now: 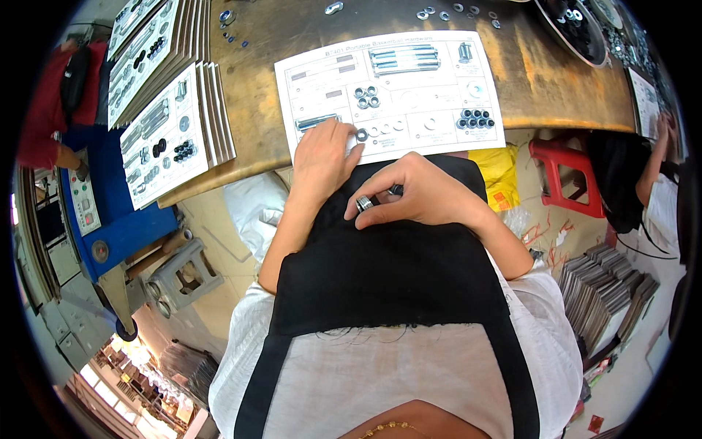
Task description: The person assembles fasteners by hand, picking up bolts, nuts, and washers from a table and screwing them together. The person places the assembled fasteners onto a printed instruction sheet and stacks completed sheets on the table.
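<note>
A white hardware card (409,99), printed with boxed pictures of fasteners, lies at the near edge of the table. My left hand (322,162) rests on its lower left corner, fingers stretched over it and nothing visibly gripped. Its fingertips are beside the long silver bolts (313,123), and a small dark ring (362,135) shows just past its index finger. In front of the black apron, my right hand (431,192) is closed on small metal nuts (363,204), one at the fingertips and a darker one partly hidden in the fingers. Silver nuts (367,96) and dark nuts (475,118) show on the card.
Stacks of similar cards (164,139) stand on the table's left side. Loose washers (444,15) lie farther back, beside a metal bowl (578,33) of parts. Below right are a red stool (567,175) and a yellow bag (496,179). Other people are at both sides.
</note>
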Demonstrator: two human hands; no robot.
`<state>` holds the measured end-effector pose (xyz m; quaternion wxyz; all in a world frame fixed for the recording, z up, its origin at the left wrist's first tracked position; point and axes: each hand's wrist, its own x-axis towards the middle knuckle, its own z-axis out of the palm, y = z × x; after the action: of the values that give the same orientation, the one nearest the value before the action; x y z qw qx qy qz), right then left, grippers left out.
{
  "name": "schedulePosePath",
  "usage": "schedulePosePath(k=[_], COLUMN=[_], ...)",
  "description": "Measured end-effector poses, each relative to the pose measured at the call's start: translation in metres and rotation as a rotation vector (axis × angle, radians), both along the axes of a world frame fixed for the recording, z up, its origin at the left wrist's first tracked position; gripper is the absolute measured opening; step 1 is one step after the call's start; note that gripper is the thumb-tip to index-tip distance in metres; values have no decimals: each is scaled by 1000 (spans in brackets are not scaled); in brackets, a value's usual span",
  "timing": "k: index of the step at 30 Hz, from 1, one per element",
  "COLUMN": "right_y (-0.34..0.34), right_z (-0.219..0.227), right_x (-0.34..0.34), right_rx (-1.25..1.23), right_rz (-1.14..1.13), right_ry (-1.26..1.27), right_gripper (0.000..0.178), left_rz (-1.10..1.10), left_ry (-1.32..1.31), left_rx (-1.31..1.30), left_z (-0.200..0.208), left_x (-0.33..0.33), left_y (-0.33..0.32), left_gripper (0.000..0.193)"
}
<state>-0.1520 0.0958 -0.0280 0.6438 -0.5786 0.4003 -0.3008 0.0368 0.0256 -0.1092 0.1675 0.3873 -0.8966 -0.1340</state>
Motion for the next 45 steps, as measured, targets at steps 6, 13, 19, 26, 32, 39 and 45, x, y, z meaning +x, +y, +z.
schedulePosePath(k=[6,13,19,26,32,39,45], right_y=[-4,-5,-2,-4,-7,-35,-177], right_z=[-6,-2,-9,-11,-10,-33,-33], right_x=[6,12,8,10,16,-28,-171], right_rx=[9,46,24,31,47,-53,-460], right_rz=[14,64,28,35,90,-37,-750], right_ry=[31,48,52,51,60,149,558], right_gripper=[19,19,18,18,18,22,44], left_rz=[25,98,92,119,75,61,110], left_ry=[39,-65,-18,-8,-37,107,176], left_rx=[-31,37,67,-61,-74,-121,-162], left_z=[-1,-10,-3,-3,-6,1,14], left_x=[1,-17,-17,7,11,16,25], left_y=[8,5,7,14,11,4,0], left_gripper=[31,29,32,6,15,11,11])
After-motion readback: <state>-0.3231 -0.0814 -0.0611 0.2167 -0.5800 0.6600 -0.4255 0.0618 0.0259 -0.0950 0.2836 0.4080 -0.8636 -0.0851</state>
